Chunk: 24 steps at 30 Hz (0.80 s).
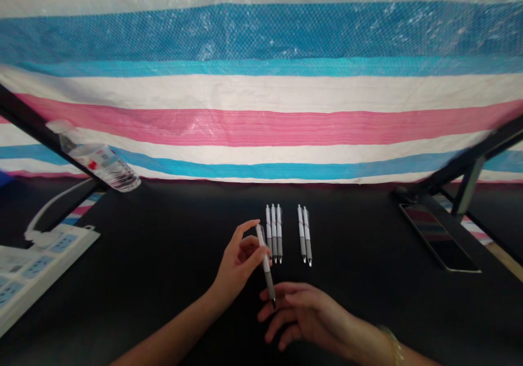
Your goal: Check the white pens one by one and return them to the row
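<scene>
Head view: shows the left hand [239,262] with its grip clamped on a white and grey pen [265,260], thumb and fingertips pinching the upper barrel, tip slanting down toward the right hand [304,311]. Finds that right hand's grip apart, fingers loose and spread low over the black counter [163,257], holding nothing; cannot tell whether the pen tip touches its index finger. Places the held pen just left of a row of three pens [274,234], lying side by side with tips toward the camera, with a pair of pens [304,236] a little apart to the right. Judging from this, best to hold the pinch high on the barrel, steady the tip with the free fingers, and move the pen parallel to the row so as not to nudge the lying ones out of line. Leaves plenty of bare counter in front and to the left of the row for the forearms. Worth minding at the margins: a power strip [36,257] at the left edge, a water bottle [100,162] lying beyond it, a phone [439,235] by the slanted frame leg [469,162] at right, and the striped tarp [261,121] closing off the far edge.
</scene>
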Tool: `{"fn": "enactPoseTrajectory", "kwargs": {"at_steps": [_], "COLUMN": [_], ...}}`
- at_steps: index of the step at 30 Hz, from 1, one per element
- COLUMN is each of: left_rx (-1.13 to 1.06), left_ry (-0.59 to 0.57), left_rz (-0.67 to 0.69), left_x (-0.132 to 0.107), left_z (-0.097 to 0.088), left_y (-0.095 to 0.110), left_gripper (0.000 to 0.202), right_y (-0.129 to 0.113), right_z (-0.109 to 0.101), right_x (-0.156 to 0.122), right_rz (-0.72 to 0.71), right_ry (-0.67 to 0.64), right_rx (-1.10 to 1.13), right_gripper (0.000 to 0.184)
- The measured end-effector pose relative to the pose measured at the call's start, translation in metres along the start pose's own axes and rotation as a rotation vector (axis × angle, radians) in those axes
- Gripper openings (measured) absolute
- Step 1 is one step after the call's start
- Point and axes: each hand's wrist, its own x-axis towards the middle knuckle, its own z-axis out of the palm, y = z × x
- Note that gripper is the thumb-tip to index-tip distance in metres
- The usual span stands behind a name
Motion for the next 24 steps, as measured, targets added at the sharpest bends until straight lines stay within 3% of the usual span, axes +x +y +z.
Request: {"fn": "enactPoseTrajectory", "kwargs": {"at_steps": [8,24], "left_rx": [-0.021,-0.038], "left_ry": [0.02,0.064], "left_rz": [-0.023,-0.044], "left_x": [0.0017,0.0044], "left_z": [-0.0003,-0.0028], "left_y": [0.0029,-0.0001], "left_gripper": [0.065,0.061], "right_y": [0.0002,-0.0042], "right_z": [-0.001,0.0059], "right_x": [-0.0003,-0.0028], "right_rz": [0.001,-0.007], "right_ry": [-0.013,0.025], "right_rx": [-0.01,-0.06], "right_gripper": [0.041,0.047]}}
